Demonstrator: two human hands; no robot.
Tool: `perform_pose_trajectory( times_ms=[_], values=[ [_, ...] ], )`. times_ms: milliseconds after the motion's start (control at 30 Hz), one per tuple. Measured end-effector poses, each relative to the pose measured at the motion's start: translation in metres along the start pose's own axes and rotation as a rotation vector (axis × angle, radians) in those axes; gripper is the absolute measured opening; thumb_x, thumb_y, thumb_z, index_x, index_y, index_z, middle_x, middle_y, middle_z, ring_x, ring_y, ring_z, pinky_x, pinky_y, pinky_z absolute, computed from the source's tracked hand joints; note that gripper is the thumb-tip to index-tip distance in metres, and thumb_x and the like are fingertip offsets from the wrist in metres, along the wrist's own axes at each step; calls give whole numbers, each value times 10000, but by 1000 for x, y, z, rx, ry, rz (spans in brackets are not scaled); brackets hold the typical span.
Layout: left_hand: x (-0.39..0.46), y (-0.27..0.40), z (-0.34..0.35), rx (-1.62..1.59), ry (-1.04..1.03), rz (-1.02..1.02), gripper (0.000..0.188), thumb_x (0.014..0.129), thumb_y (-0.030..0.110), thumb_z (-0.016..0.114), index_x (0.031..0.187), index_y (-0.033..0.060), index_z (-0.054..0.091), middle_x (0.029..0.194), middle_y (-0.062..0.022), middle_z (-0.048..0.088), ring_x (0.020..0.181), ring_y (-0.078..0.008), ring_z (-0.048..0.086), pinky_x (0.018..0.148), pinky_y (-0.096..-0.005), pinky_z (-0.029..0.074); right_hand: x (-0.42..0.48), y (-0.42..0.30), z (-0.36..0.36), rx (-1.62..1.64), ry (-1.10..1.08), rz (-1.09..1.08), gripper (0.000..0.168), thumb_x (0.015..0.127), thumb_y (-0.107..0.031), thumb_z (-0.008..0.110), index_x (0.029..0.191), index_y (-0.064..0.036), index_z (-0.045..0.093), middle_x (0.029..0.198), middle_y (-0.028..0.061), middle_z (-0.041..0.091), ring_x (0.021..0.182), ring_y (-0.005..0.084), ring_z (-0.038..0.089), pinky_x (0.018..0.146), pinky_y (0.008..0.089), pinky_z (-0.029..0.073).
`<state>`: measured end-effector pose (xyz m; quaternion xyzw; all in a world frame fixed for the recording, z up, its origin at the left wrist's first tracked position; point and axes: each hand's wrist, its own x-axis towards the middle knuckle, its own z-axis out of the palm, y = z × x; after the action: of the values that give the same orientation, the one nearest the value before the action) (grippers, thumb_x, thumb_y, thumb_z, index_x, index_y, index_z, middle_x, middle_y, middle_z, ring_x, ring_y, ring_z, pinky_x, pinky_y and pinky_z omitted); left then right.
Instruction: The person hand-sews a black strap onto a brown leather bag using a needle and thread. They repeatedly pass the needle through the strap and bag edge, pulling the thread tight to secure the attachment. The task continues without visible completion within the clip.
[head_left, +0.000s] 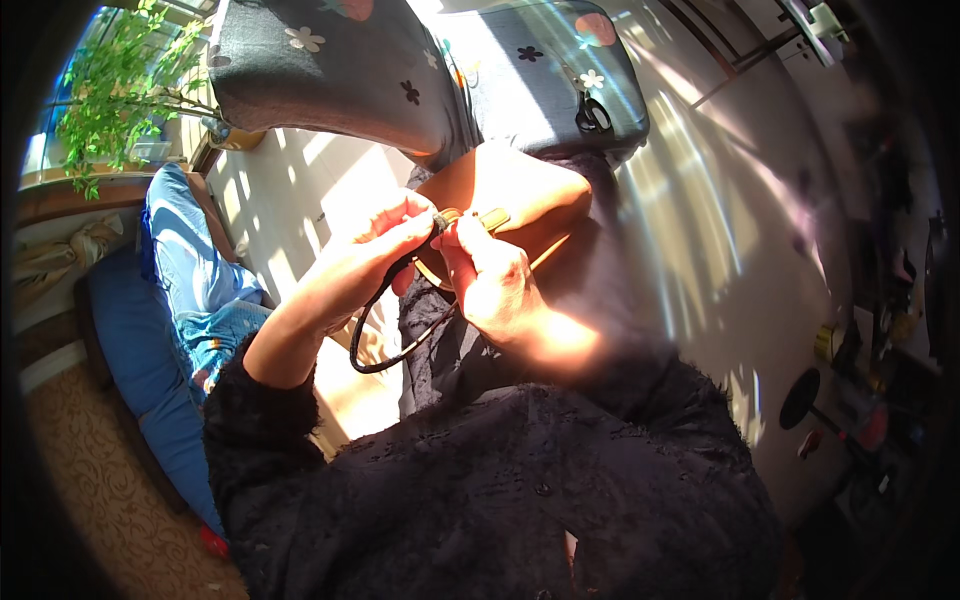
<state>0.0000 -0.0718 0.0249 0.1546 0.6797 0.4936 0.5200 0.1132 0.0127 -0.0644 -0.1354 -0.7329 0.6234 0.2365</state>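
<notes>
Both hands meet in front of me above my lap. My left hand (390, 236) pinches a dark strap (364, 330), which bends down in a loop and rises again towards my right hand (491, 277). The fingertips of my right hand grip the strap's end close to the left thumb; the exact small piece between them is too bright and small to tell. A tan leather bag (517, 187) lies on my lap behind the hands, its upper face in strong sunlight. A narrow tan tab (496, 219) shows just beyond my right fingers.
Black-handled scissors (592, 114) lie on a grey patterned cushioned seat (517, 82), beside another covered seat (322, 67). A potted plant (112, 97) stands at the far left, near a blue cushion (135, 337) with blue cloth on it. Dark blurred objects line the right edge.
</notes>
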Motion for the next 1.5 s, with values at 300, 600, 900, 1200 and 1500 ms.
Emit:
perform_pose_trajectory(
  times_ms=[300,600,900,1200,1500],
  values=[
    [5,-6,-4,113,59,90,175,876,195,503,940,37,540,748,7,524,523,-28,439,452,-161,355,6,-17,-14,-27,-55,20,124,773,13,463,895,-7,477,763,212,576,750,367,580,625,392,460],
    [6,-4,-6,106,27,43,141,880,163,497,926,41,550,689,30,512,495,-5,389,442,-139,301,8,-14,-13,-58,-60,29,103,779,5,453,879,-13,468,759,206,563,757,378,568,624,398,456],
    [7,3,-6,131,43,-40,160,858,197,522,911,51,562,642,49,481,486,14,337,420,-122,241,12,-32,-28,112,-83,32,93,780,14,450,868,-8,471,783,202,568,786,373,569,643,395,457],
    [10,-11,-4,-30,47,89,157,814,176,590,886,37,590,647,30,522,513,-2,390,428,-137,259,1,-14,1,104,-26,60,101,838,-56,467,909,4,507,746,141,568,704,271,578,627,350,445],
    [7,1,-2,132,3,50,142,842,128,553,870,-11,554,778,-67,604,706,-108,570,646,-214,457,3,11,15,831,-100,615,98,863,-161,511,845,-65,511,638,-46,432,550,48,385,498,179,329]
  ],
)
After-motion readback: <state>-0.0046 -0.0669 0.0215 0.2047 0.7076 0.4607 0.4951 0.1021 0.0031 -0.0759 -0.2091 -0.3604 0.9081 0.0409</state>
